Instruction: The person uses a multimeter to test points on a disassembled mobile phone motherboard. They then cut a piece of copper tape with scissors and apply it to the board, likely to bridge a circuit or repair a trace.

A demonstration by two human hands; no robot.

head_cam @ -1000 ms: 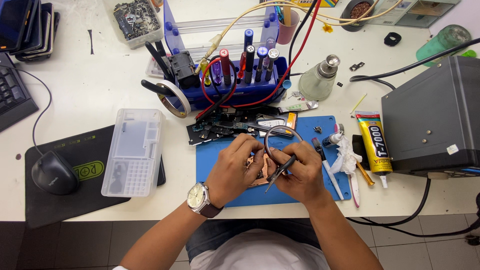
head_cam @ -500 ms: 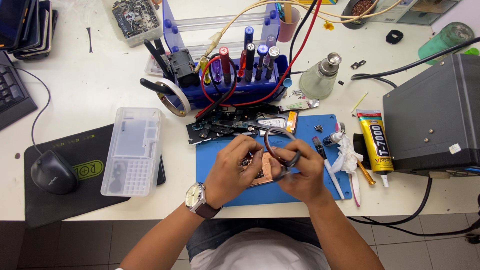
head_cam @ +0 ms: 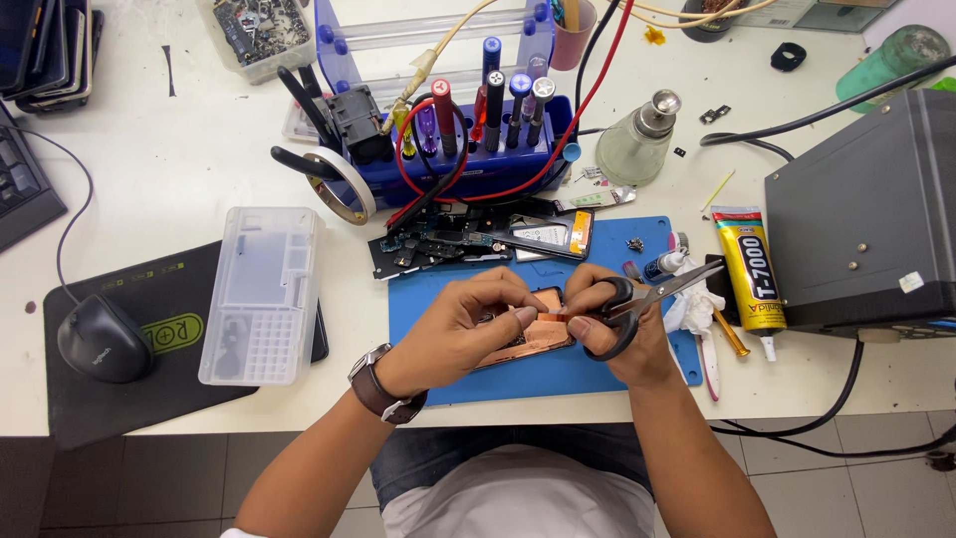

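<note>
Far left: keyboard (head_cam: 22,189) edge at the frame's side; mouse (head_cam: 103,339) on a dark pad (head_cam: 149,329), its cord running up the surface (head_cam: 179,149).
Left of mat: clear parts box (head_cam: 261,294), lid shut, lying partly over the pad's right edge.
Back left: tray (head_cam: 261,30) of loose scrap parts; tape roll (head_cam: 344,187) leaning at the tool rack's left end.
Back centre: blue tool rack (head_cam: 468,164) holding upright drivers and pens, red and yellow leads draped over it.
Mat: blue mat (head_cam: 438,319) at the surface's near edge; opened phone body (head_cam: 468,244) with exposed boards lying along its top edge.
Left hand: left hand (head_cam: 463,334), watch on the wrist, fingers (head_cam: 520,317) pinched closed on the left end of a copper strip (head_cam: 551,319).
Strip: small, orange-brown, held just above a copper-coloured plate (head_cam: 528,339) that lies on the mat under both hands.
Right hand: right hand (head_cam: 612,324), fingers closed through the black handles of scissors (head_cam: 652,297); blades point up and right, slightly parted, away from the strip. Thumb tip touches the strip's right end.
Right of mat: white crumpled wipe (head_cam: 697,304); glue tube (head_cam: 747,269), yellow and black, lying lengthwise beside it.
Back right: glass dispenser bottle (head_cam: 642,139); green bottle (head_cam: 891,60) at the corner.
Far right: dark box unit (head_cam: 866,219), cables running off the surface's edge below it.
</note>
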